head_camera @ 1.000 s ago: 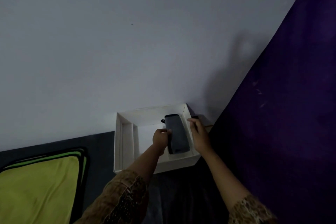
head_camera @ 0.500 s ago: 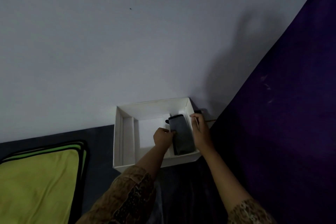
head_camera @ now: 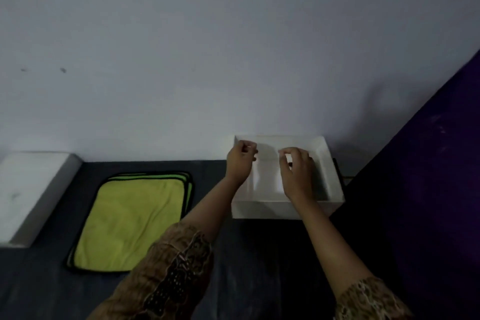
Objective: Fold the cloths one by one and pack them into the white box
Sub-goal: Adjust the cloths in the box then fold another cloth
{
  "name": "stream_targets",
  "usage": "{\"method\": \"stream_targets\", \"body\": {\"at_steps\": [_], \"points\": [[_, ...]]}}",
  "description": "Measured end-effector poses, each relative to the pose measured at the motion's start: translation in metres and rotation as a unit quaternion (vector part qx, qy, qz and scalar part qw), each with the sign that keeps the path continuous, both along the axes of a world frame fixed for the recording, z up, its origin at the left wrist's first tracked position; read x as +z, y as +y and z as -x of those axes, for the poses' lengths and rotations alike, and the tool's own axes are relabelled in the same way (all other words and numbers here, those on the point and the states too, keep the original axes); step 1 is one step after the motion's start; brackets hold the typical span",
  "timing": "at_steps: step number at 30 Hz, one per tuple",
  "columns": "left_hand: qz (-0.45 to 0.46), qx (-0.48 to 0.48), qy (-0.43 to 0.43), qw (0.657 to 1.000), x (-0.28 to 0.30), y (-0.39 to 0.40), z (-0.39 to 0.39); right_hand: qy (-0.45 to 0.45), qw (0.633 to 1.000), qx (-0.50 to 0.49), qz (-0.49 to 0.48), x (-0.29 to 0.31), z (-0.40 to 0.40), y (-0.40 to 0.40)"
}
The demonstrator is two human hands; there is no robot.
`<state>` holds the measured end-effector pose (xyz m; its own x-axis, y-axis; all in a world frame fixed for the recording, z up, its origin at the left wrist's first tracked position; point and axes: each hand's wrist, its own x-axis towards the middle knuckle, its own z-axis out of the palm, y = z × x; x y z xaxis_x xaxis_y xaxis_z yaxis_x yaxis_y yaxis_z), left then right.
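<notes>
White box [head_camera: 285, 209] under two loosely curled, empty hands [head_camera: 240, 161] [head_camera: 296, 176]; one stack of yellow-green cloths [head_camera: 130, 221] beside it.

There is only one view, from the person's head. It looks forward and down, from close, over both forearms to the shallow white cardboard box [head_camera: 285, 209] against the pale wall [head_camera: 207, 47].

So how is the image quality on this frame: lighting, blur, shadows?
Head view: dim, flat light; both the left hand and right hand look soft with motion blur, the white box is slightly washed out, and a faint shadow falls on the wall at the right.
</notes>
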<state>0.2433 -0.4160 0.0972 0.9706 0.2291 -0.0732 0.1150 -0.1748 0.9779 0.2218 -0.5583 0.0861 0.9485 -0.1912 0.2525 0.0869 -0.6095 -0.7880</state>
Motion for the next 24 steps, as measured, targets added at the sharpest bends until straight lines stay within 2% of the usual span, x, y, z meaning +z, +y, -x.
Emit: {"method": "stream_targets", "body": {"at_steps": [3, 6, 10, 13, 16, 18, 20, 24], "points": [[-0.001, 0.071, -0.028, 0.997, 0.002, 0.065, 0.02, 0.002, 0.998, 0.069, 0.002, -0.002, 0.021, 0.051], [-0.022, 0.15, -0.016, 0.988, -0.009, 0.139, 0.055, 0.005, 0.992, 0.13, 0.003, -0.011, 0.052, 0.109], [-0.057, 0.204, 0.039, 0.976, -0.036, 0.233, 0.117, 0.085, 0.979, 0.184, -0.002, -0.037, 0.092, 0.178], [-0.142, 0.223, 0.11, 0.958, -0.067, 0.299, 0.16, 0.219, 0.959, 0.179, -0.016, -0.064, 0.119, 0.217], [-0.208, 0.212, 0.225, 0.928, -0.092, 0.346, 0.195, 0.328, 0.93, 0.162, 0.008, -0.093, 0.145, 0.243], [-0.228, 0.198, 0.327, 0.895, -0.1, 0.364, 0.214, 0.358, 0.923, 0.137, 0.015, -0.106, 0.16, 0.252], [-0.221, 0.169, 0.387, 0.879, -0.111, 0.379, 0.228, 0.373, 0.921, 0.106, 0.017, -0.113, 0.17, 0.26], [-0.19, 0.158, 0.391, 0.887, -0.128, 0.392, 0.244, 0.375, 0.926, 0.043, -0.009, -0.117, 0.177, 0.269]]}}
